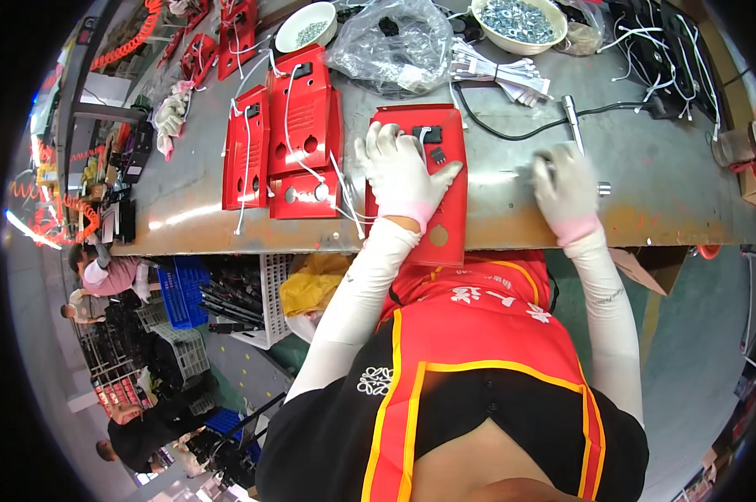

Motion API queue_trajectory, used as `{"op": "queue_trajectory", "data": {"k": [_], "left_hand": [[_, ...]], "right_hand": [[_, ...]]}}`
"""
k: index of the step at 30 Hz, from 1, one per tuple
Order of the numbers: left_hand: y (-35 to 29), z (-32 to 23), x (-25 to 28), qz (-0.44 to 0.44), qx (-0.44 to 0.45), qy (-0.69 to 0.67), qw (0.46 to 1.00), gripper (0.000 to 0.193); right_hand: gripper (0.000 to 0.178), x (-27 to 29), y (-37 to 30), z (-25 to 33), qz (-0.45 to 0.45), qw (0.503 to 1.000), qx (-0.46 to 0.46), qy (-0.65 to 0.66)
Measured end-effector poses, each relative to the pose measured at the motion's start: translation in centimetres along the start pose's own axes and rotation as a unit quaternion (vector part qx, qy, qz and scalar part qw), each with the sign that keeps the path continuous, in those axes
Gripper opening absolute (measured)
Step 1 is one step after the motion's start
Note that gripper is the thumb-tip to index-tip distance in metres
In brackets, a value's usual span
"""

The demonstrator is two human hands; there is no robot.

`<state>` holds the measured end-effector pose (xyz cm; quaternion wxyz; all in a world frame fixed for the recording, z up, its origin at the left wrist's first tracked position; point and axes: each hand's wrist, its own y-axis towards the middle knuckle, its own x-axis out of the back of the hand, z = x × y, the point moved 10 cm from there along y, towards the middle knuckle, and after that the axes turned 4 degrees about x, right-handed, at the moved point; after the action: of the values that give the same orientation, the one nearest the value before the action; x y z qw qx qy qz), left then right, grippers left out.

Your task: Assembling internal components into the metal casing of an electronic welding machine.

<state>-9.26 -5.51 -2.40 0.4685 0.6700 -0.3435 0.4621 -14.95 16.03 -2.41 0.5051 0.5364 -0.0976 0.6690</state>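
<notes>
Steel tabletop is carrying a red plate at its near edge, left hand spreading wide on it, probably for steadying, right hand hovering off right, too blurry to tell its grip.

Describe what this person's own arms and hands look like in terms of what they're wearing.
The left hand and right hand wear whitish fabric gloves with pink cuffs; the right one is blurred. White arm sleeves run up to black short sleeves. The right arm sleeve bears a small, thin dark marking.
</notes>
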Motion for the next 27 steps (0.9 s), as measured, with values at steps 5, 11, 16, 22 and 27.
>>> {"op": "queue_trajectory", "data": {"k": [5, 11, 16, 22, 27], "left_hand": [[0.4, 0.7, -1.0, -0.019, 0.014, -0.057, 0.998, 0.054], [0.0, 0.8, -1.4, -0.017, 0.029, -0.08, 0.996, 0.035], [-0.2, 1.2, -1.8, -0.019, 0.045, -0.113, 0.992, 0.029], [-0.1, 1.6, -1.7, -0.025, 0.031, -0.148, 0.988, 0.031], [0.0, 1.6, -1.0, -0.05, 0.016, -0.171, 0.984, 0.027]], "right_hand": [[0.037, -8.1, 3.0, 3.3, 0.113, 0.955, -0.103, 0.255], [0.037, -10.2, 3.8, 4.1, 0.186, 0.956, -0.112, 0.196], [0.033, -9.9, 3.5, 4.2, 0.128, 0.972, -0.094, 0.173], [0.032, -9.7, 3.6, 4.1, 0.132, 0.972, -0.101, 0.166], [0.034, -10.3, 3.4, 3.4, 0.156, 0.954, -0.138, 0.217]]}}
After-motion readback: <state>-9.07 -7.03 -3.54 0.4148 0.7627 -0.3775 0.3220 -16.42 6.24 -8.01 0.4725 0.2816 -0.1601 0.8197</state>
